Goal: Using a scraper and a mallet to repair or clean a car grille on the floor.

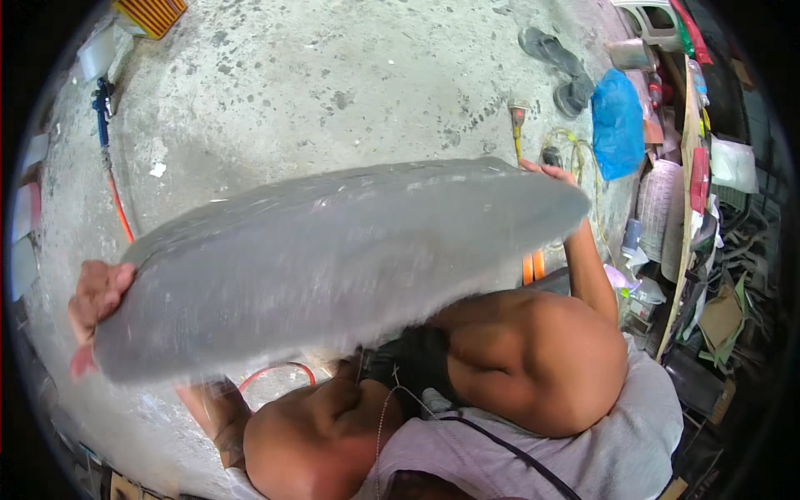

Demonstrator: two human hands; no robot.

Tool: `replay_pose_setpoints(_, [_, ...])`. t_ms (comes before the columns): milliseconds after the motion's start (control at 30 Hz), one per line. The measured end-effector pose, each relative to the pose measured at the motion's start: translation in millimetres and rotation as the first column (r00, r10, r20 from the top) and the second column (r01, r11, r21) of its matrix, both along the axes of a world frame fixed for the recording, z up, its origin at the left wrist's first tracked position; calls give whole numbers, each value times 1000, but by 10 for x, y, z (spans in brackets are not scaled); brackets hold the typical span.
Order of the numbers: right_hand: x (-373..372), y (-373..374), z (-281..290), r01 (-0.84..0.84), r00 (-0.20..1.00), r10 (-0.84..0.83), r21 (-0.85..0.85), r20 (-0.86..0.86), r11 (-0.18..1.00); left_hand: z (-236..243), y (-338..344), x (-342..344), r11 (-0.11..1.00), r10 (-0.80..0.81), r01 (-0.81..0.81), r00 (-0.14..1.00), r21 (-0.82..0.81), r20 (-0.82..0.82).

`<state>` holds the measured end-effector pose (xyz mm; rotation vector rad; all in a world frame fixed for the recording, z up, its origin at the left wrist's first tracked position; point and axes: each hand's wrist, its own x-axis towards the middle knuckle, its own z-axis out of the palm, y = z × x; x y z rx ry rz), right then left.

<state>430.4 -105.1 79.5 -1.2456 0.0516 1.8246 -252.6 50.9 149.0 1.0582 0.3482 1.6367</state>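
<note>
Speckled concrete floor (pixel 275 83) forms the work area. Panel (pixel 350 267): long, grey, rounded at both ends. Position: raised in front of the person, over the floor and partly over the knees (pixel 550 367), spanning much of the view, with the right end higher in the view than the left. Motion blur covers the surface; fine detail cannot be read. Contact between panel and knees cannot be determined.

Left hand (pixel 102 292): grip closed on the left end of the panel, fingers over the edge. Right hand (pixel 552 172): grip holding the far edge near the right end; most of the hand is hidden behind the panel.

Adjacent items: two orange strips (pixel 533 267) show beside the near edge of the panel, close to the right forearm. Red hose (pixel 279 368) lies on the floor near the left knee. Brush (pixel 517 125), with a yellow handle, is just beyond the right hand.

Left side: orange hose (pixel 120 208) emerges beyond the left end of the panel and connects to a blue tool (pixel 102 112) with a white cup (pixel 97 54). Striped yellow box (pixel 152 15) is near the cup.

Right side: dark sandals (pixel 550 52) lie on the floor, near a blue bag (pixel 618 125). Upright board (pixel 688 167) stands among mixed goods.
</note>
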Motion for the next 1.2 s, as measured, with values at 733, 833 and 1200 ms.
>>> replay_pose_setpoints(733, [-316,2063,-1071,-440,839,276,287,468,851,-617,508,-755,731,80,98,971,-675,227])
replay_pose_setpoints(833, [-298,1623,-958,-521,686,344,102,642,847,-652,443,-585,537,319,-313,935,-783,-155])
replay_pose_setpoints(1200, [-127,-566,-1439,313,-31,430,-399,902,862,295,243,-187,780,-206,342,931,-524,301])
